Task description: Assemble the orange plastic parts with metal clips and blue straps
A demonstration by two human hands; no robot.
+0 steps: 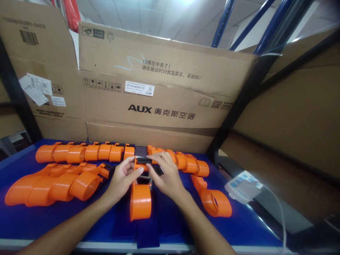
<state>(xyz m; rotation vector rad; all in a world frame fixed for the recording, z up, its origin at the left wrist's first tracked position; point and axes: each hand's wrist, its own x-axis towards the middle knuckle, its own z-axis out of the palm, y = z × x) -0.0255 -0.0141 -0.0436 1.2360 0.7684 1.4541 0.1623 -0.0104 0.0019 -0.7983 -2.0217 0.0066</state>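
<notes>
At the middle of the blue table, an orange plastic part with a wide ring hangs toward the front edge, its upper end between both hands. My left hand grips that upper end from the left, thumb on top. From the right, my right hand pinches a black strip lying across the part's top. Beneath the hands a dark block shows in part, mostly hidden by the fingers.
Orange ringed parts stand in a back row, in a front-left group and at back right. One orange part lies at right. A white device with a cable sits beyond the right edge. Cardboard walls the back.
</notes>
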